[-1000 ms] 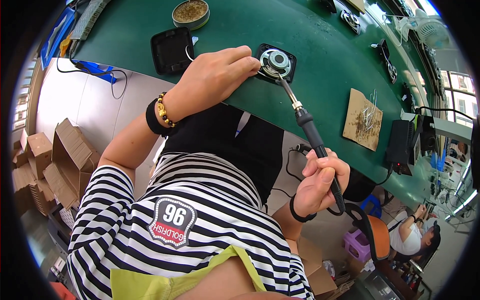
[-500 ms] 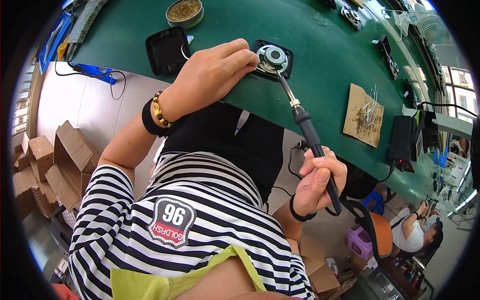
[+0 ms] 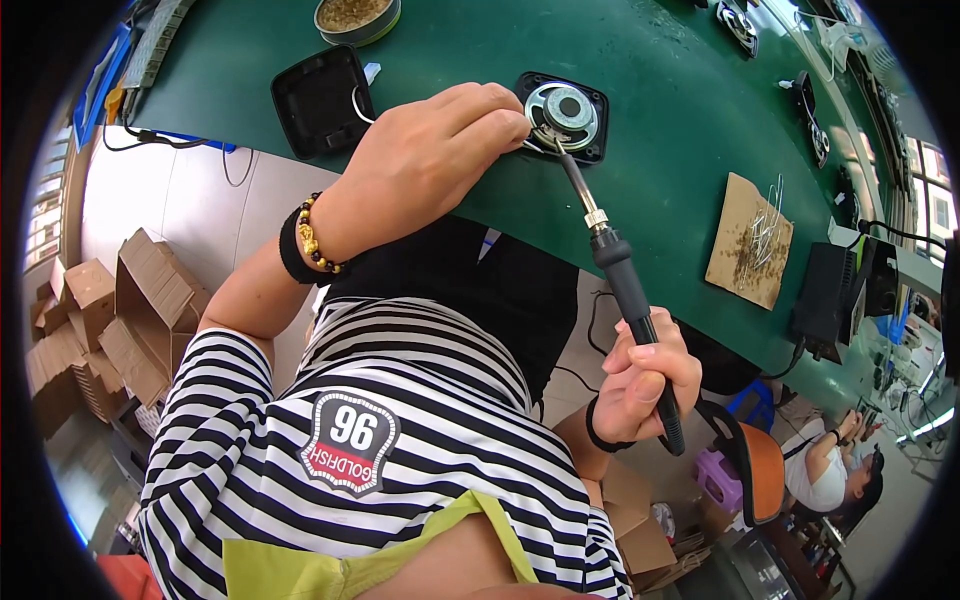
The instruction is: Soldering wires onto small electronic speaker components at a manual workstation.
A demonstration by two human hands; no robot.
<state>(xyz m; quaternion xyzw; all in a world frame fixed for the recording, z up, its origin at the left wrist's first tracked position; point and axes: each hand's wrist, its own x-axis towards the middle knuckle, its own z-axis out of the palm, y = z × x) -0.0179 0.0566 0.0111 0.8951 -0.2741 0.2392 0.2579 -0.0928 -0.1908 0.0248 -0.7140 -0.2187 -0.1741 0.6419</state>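
Note:
A speaker (image 3: 567, 114) with a round metal back and a black square frame lies on the green table. At its left edge my left hand (image 3: 430, 150) is closed in a pinch on a white wire (image 3: 359, 107), which runs over from an open black plastic housing (image 3: 312, 108). The fingertips partly hide the wire's end. My right hand (image 3: 655, 378) is wrapped round the black handle of a soldering iron (image 3: 625, 280). The iron's tip meets the near-left rim of the speaker, close to my left fingertips; whether it touches the terminal there I cannot tell.
A round tin (image 3: 358, 18) of brownish material stands at the far left. Thin wires lie on a stained cardboard piece (image 3: 748, 245) to the right, beside a black power unit (image 3: 823, 300). Another speaker (image 3: 738, 25) lies farther back. A co-worker (image 3: 825, 470) sits at lower right.
The table and its things have shifted slightly in view. My left fingers have stayed at the speaker's left edge, and the iron's tip remains at its rim.

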